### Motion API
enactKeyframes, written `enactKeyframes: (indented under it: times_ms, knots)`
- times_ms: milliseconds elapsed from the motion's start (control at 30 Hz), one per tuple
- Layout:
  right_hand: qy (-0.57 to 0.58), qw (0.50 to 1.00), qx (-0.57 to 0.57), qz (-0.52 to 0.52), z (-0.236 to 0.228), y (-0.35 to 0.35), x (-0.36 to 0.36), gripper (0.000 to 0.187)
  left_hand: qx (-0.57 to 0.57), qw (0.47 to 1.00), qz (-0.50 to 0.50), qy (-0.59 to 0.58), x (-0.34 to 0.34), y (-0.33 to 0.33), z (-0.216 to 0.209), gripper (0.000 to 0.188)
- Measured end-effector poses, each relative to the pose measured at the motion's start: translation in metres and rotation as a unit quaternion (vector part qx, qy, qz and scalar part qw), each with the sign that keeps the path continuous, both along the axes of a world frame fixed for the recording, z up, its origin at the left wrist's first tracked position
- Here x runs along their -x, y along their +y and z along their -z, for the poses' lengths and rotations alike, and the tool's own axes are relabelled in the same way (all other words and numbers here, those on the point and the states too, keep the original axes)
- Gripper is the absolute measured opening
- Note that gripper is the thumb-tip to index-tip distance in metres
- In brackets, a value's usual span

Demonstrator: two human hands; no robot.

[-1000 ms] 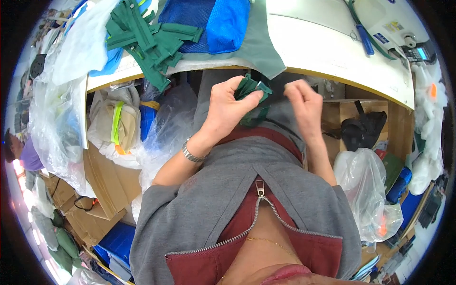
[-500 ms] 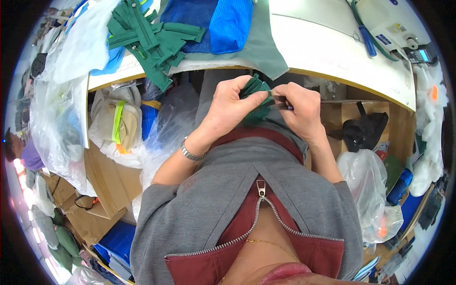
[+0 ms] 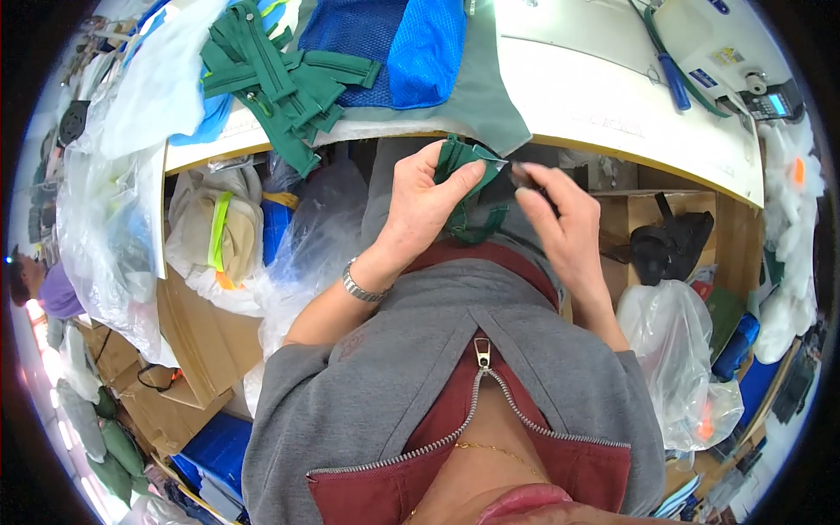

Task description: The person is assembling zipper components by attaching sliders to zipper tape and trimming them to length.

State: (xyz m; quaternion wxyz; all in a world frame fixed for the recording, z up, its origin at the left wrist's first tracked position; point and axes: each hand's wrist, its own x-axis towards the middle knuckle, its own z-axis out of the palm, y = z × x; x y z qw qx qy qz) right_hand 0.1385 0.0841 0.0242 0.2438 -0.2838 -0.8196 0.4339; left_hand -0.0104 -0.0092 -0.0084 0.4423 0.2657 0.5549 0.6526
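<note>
Sewing workshop, white sewing machine (image 3: 717, 44) on worktable (image 3: 612, 114), piled green zippers (image 3: 271, 74), blue mesh fabric (image 3: 385, 44), bagged materials below

Two hands are showing: left hand (image 3: 426, 203), right hand (image 3: 560, 223). One folded green fabric piece (image 3: 462, 168) is sitting between them. One heap of green zipper strips (image 3: 278, 72) is lying on the one white table (image 3: 612, 105) (individual strips overlapping too much to count, perhaps half a dozen). One blue mesh fabric (image 3: 394, 44). One wristwatch (image 3: 360, 288). One clear plastic bag (image 3: 678, 350) is hanging at right. One black object (image 3: 669, 248) is resting on a shelf.
</note>
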Motion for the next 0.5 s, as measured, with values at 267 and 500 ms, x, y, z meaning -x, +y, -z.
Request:
enactKeyframes:
  times_ms: [267, 500]
  knots:
    - [-0.031, 0.994, -0.093, 0.044, 0.005, -0.006, 0.01, 0.017, 0.001, 0.991, -0.05, 0.124, -0.008, 0.0, -0.007, 0.015]
    - [-0.006, 0.989, -0.139, 0.052, 0.009, -0.008, 0.016, 0.016, -0.023, 0.95, -0.081, 0.3, -0.007, 0.0, -0.013, 0.013]
